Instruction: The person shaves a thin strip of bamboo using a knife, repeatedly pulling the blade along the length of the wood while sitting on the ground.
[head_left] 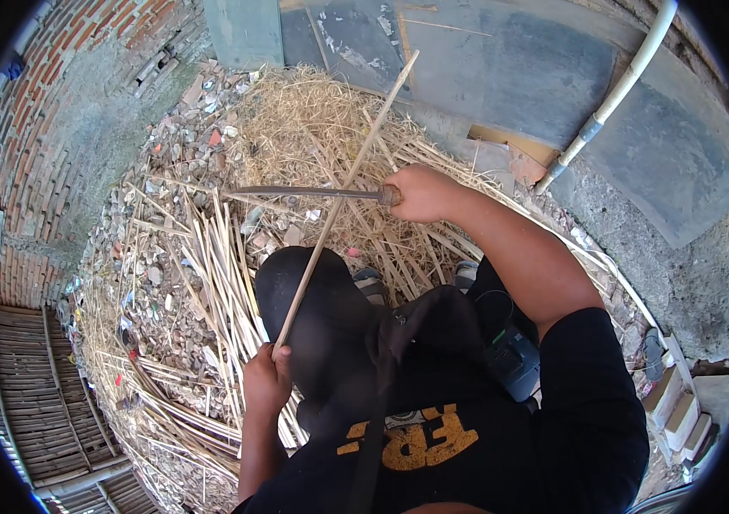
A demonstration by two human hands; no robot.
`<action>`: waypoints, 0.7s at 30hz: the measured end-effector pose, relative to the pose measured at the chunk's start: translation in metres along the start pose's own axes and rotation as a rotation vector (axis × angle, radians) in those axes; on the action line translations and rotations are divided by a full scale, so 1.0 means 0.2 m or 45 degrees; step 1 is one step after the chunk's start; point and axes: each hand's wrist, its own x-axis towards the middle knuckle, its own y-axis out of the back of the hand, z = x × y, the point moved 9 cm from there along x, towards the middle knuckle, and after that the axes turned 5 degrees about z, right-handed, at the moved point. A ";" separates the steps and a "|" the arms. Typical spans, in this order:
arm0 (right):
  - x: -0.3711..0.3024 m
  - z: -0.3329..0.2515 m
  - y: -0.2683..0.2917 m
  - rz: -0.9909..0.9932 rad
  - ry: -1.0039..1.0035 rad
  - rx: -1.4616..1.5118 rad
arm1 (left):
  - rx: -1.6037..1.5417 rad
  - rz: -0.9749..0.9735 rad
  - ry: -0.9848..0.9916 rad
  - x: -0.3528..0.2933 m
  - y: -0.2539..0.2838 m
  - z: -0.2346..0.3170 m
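Observation:
My left hand (268,382) is closed around the lower end of a long pale bamboo strip (316,248), next to my bent left knee. The strip slants up and away to the right over a heap of shavings (304,107). My right hand (424,194) grips the short handle of a long-bladed knife (309,192). Its dark, narrow blade points left and crosses the strip near the strip's middle. Whether the edge touches the strip or only overlaps it in view, I cannot tell.
Many split bamboo strips (221,283) lie in a pile at my left, over rubble-strewn ground (155,274). A brick wall (47,146) rises at the left, above a slatted bamboo panel (26,377). Grey sheets (501,64) and a white pipe (621,90) stand at the far right.

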 end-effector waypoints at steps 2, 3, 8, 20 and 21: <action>-0.03 -0.08 0.03 0.037 0.033 -0.151 | -0.001 0.007 0.010 -0.01 0.00 0.01; -0.03 -0.10 0.04 0.033 0.032 -0.152 | 0.012 0.023 -0.010 -0.02 0.00 0.01; 0.05 0.09 0.03 -0.007 -0.043 -0.183 | -0.007 0.133 -0.079 0.03 -0.01 0.03; -0.02 -0.15 0.07 -0.057 0.034 -0.230 | 0.038 0.121 -0.038 0.01 -0.04 -0.01; 0.00 -0.05 0.11 -0.043 -0.128 -0.024 | 0.019 0.178 -0.054 0.04 -0.03 -0.01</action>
